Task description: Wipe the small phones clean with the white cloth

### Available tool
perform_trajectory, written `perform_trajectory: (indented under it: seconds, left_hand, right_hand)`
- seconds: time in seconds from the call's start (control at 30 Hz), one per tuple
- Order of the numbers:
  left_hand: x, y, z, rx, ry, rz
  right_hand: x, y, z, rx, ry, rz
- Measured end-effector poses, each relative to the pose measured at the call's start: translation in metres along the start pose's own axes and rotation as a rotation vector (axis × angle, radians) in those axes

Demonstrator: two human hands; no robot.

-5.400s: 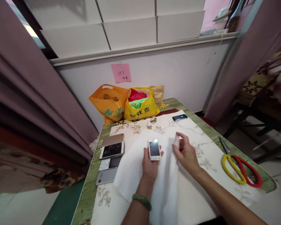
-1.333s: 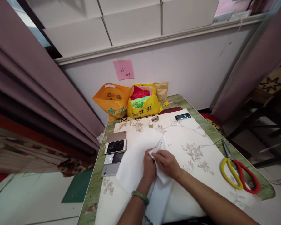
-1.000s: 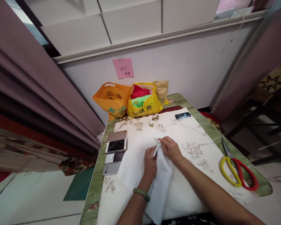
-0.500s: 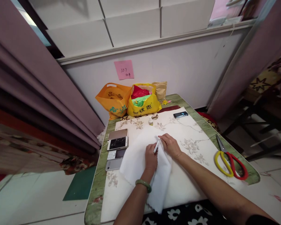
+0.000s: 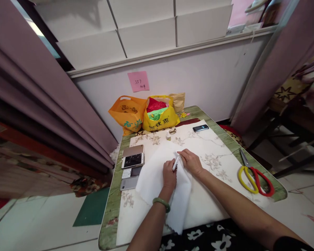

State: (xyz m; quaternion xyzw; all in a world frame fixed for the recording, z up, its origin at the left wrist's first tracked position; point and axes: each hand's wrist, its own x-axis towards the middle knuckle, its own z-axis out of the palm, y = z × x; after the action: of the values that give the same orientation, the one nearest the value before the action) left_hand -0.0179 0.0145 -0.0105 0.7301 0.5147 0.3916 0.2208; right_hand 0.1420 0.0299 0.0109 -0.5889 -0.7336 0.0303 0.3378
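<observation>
My left hand (image 5: 169, 175), with a green bangle at the wrist, is closed round a slim white object (image 5: 176, 163) that looks like a mobile phone seen edge-on. Most of it is hidden by the fingers. A white cloth (image 5: 150, 179) lies spread beneath both hands, one part folded up on the right and hanging at the table's front edge. At the object's far end, my right hand (image 5: 191, 162) pinches the cloth against it. Left of the cloth lie a gold phone (image 5: 133, 150), a white phone with a dark screen (image 5: 133, 160), a keypad phone (image 5: 127, 173) and a grey phone (image 5: 129, 183).
Big scissors (image 5: 251, 176) with yellow and red handles lie at the right edge. A dark phone (image 5: 200, 128) is at the back right. A small bottle (image 5: 168, 136) stands near an orange bag (image 5: 128, 113) and a yellow bag (image 5: 161, 122) on the green table (image 5: 108, 216).
The view has shifted slightly. Both hands keep nearly the same place and hold on the cloth and the white object.
</observation>
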Motion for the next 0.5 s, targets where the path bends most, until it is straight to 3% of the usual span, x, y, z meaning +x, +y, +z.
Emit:
perform_trajectory:
  seconds: [0.33, 0.5]
  left_hand:
    - [0.0002, 0.0004, -0.0047, -0.046, -0.029, -0.015]
    - [-0.0006, -0.0024, -0.0039, -0.059, -0.015, -0.028]
  right_hand:
    - [-0.0011, -0.0025, -0.0011, 0.035, -0.003, 0.007]
    - [-0.0067, -0.0099, -0.0026, 0.104, -0.014, -0.083]
